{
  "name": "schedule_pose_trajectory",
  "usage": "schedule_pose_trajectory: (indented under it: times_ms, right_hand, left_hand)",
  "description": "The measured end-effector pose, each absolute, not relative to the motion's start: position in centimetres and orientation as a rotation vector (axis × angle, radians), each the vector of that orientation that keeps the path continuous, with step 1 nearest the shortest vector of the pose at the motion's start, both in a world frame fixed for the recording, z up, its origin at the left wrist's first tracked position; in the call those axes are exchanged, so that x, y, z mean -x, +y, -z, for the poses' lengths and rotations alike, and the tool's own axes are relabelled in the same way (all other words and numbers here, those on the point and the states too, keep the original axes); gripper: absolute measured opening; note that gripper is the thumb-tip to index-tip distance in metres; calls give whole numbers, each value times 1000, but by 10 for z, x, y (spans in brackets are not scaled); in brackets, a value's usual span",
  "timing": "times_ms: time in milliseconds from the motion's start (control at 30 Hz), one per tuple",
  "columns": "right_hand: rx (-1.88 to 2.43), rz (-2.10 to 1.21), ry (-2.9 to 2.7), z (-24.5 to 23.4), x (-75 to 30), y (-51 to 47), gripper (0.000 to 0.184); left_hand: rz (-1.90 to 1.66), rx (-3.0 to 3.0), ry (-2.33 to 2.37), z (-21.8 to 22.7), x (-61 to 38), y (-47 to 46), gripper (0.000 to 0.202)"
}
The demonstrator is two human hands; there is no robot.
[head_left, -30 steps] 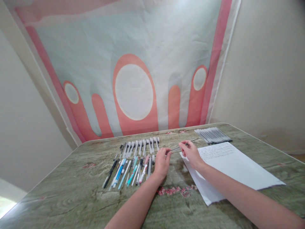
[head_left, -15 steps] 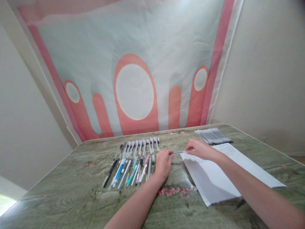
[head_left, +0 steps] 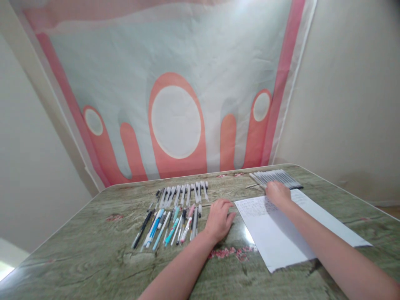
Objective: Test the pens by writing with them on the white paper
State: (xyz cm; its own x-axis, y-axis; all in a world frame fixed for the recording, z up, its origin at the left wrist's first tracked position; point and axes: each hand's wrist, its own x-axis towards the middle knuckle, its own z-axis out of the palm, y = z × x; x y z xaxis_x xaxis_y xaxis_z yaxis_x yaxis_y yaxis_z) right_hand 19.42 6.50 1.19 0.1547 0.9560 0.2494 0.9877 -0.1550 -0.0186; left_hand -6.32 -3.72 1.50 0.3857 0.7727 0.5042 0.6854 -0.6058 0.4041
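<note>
My left hand point(head_left: 219, 218) lies on the table with its fingers loosely stretched out and nothing visible in them. Left of it lie several assorted pens point(head_left: 171, 231), in blue, teal, pink, white and black. At the back right, my right hand point(head_left: 278, 193) is closed at the near left end of a row of thin, clear pen refills point(head_left: 283, 177) with dark cores. A refill point(head_left: 256, 181) at the row's left edge runs into its fingers, which are partly hidden. Beneath my right wrist is a white sheet of paper point(head_left: 275, 237) with handwriting along its top.
Behind the assorted pens is a row of clear pen barrels or caps point(head_left: 184, 193). The wood-patterned table point(head_left: 93, 246) carries printed pink flowers. A pink and grey patterned cloth point(head_left: 215, 62) hangs behind its far edge.
My right hand has moved right and back to the refill row, taking the thin refill from between both hands. My left hand has let go and its fingers have loosened.
</note>
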Motion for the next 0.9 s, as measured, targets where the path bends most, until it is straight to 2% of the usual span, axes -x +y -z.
schedule_pose_trajectory:
  times_ms: [667,767,900]
  right_hand:
    - [2180,447,-1897,1,-198,65,28]
    - [2126,478,-1919,-1,-192,62,27]
    - [2080,481,-1945,-7,-186,57,28]
  left_hand:
    - [-792,-2570,1453,-18,63,-41,21]
    - [-633,-2540,1641,-33,69,-39,21]
    - [-166,-2258,1972,-67,93,-31,19]
